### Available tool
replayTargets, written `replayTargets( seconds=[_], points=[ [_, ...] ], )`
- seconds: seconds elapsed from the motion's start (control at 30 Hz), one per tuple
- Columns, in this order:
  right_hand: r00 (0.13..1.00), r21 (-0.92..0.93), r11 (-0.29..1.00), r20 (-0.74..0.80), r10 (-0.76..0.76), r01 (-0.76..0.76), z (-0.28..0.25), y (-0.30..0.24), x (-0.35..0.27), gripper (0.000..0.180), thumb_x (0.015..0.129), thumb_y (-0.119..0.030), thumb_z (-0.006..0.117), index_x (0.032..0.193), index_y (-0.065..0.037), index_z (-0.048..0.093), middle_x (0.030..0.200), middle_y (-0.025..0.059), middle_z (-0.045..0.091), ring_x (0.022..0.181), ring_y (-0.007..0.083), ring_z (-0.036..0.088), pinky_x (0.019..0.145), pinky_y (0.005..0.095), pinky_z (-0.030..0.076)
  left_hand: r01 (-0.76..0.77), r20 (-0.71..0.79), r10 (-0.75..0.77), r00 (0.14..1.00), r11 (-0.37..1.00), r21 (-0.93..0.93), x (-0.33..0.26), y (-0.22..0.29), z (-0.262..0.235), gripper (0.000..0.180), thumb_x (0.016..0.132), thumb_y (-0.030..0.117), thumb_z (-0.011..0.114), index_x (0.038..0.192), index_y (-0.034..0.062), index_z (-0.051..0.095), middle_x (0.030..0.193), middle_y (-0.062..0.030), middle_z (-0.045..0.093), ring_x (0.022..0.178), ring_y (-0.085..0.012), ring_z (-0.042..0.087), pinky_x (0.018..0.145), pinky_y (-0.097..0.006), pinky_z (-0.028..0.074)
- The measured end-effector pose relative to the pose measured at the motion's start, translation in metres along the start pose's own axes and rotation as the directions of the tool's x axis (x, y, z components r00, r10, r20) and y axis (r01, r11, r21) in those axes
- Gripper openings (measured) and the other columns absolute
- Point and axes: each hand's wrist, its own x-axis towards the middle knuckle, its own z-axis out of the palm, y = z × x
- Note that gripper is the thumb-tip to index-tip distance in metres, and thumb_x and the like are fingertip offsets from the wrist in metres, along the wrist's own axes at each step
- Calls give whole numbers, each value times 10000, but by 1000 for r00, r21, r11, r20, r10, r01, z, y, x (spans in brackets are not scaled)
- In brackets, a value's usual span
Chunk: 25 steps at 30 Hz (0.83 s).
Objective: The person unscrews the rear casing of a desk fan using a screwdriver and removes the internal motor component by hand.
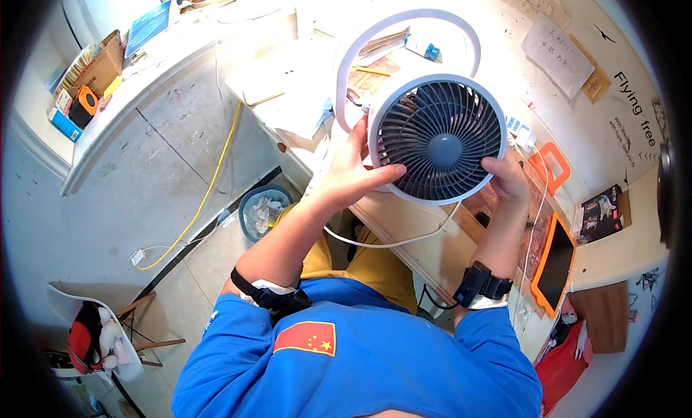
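Note:
A round desk fan with a white rim and dark blue-grey grille faces up in front of me above the desk. My left hand grips its left side, thumb on the grille and the other fingers mostly hidden behind the rim. On the opposite edge, my right hand holds the fan with its thumb over the rim. Behind the fan rises a large white ring; where it joins the fan is hidden. A white cable loops below the fan.
Papers and a pencil lie on the white desk. To the right are an orange-framed tablet, an orange handle-shaped piece and a white power strip. A blue bin stands below left, near a yellow cable.

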Motion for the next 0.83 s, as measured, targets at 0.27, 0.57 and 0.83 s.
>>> replayTargets(
  seconds=[0.27,0.57,0.83],
  points=[
    [967,-274,929,19,-253,249,15,-10,3,1297,305,-36,727,1481,-78,182,1448,104,321,1352,248,308,1131,350,222,-18,38,15,999,997,80,10,-7,-16,1072,607,31,786,1463,-8,141,1273,-137,500,1170,-218,517,958,-340,462],
    [919,-84,917,-35,-394,390,11,20,23,1383,348,-150,892,1499,-90,128,1455,116,326,1360,249,309,1118,349,242,14,-97,3,995,985,175,11,-3,-15,1002,588,-32,804,1418,5,245,1286,-133,506,1170,-227,522,968,-353,453],
    [946,-49,947,96,-311,316,16,17,20,1377,425,-265,944,1505,-113,105,1433,91,371,1325,228,371,1111,349,244,43,-52,-28,998,941,336,12,-8,-32,1087,610,-6,798,1475,26,140,1394,-182,411,1212,-283,500,1027,-393,398]
  ],
)
